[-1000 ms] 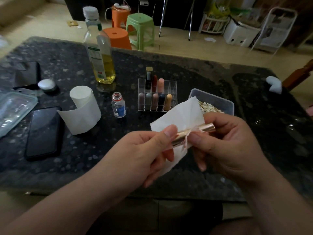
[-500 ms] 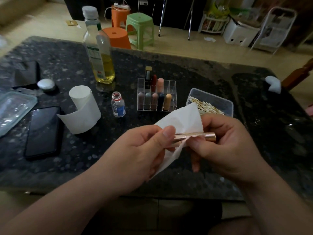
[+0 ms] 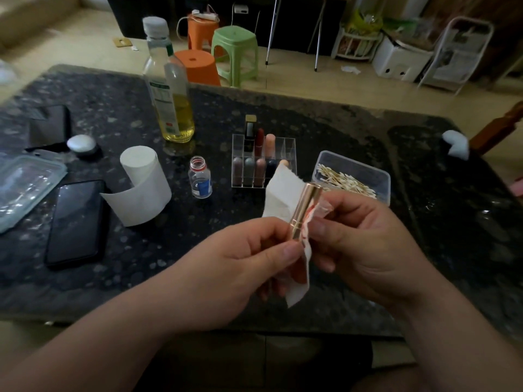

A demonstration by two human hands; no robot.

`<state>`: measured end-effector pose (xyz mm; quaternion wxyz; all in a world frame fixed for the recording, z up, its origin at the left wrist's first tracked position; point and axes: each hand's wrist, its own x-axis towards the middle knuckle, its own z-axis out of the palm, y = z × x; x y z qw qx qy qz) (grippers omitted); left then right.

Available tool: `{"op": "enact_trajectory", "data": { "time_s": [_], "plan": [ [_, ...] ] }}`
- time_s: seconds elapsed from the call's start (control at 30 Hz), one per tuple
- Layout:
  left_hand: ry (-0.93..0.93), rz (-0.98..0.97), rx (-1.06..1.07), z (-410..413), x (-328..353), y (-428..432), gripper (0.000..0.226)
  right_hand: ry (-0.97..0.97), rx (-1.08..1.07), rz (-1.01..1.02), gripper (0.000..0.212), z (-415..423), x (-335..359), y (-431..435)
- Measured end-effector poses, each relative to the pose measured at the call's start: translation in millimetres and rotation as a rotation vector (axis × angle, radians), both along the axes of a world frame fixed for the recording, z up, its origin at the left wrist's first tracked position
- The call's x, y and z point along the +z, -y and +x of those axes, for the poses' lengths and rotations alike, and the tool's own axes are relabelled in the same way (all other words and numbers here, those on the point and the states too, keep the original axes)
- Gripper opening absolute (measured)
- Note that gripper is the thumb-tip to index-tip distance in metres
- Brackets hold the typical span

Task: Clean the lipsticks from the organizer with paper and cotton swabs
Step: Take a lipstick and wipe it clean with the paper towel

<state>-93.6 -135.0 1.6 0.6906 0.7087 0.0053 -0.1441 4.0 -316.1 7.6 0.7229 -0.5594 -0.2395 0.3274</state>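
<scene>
We see two bare forearms, the left forearm (image 3: 113, 343) and the right forearm (image 3: 458, 335), uncovered as far as the view reaches. Both are smooth and rounded, narrowing a little at the wrists. The left hand (image 3: 240, 267) and the right hand (image 3: 365, 244) are bare too, with fairly short, full fingers. The nails we can make out, such as the left thumbnail (image 3: 290, 251), are trimmed short and rounded, with a plain, faintly glossy surface. Between the arms a dark shape (image 3: 311, 363) may be clothing, though we cannot tell in the dim light.

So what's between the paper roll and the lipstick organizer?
A small uncapped bottle with a blue label stands between the paper roll and the organizer, in the head view.
</scene>
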Motion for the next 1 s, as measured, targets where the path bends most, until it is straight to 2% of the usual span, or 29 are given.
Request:
{"op": "enact_trajectory", "data": {
  "time_s": [0.17,0.33,0.47,0.53,0.67,0.83,1.0],
  "plan": [
    [0.013,-0.017,0.114,2.2,0.6,-4.1,0.014,0.000,-0.094,-0.096,0.007,1.8,0.8,1.3],
    [-0.017,-0.055,0.285,6.9,-0.9,-11.2,0.029,-0.138,-0.237,-0.109,0.012,20.1,3.9,15.0],
    [0.001,0.031,0.415,11.9,-3.6,-21.3,0.030,-0.104,-0.284,-0.457,0.009,45.7,2.0,36.8],
    [0.021,0.036,0.488,14.5,-3.7,-27.3,0.030,-0.132,-0.287,-0.530,0.009,52.5,-1.4,42.3],
    [0.044,-0.076,0.485,17.6,-1.3,-29.2,0.030,-0.232,-0.317,-0.371,0.011,55.0,-5.8,40.0],
    [0.030,-0.167,0.364,19.3,0.0,-21.2,0.036,-0.273,-0.196,-0.186,0.016,45.6,-10.3,18.4],
    [-0.012,-0.220,0.349,20.2,-2.1,-25.5,0.029,-0.265,-0.143,-0.180,0.022,38.8,-14.7,-3.2]
  ]
}}
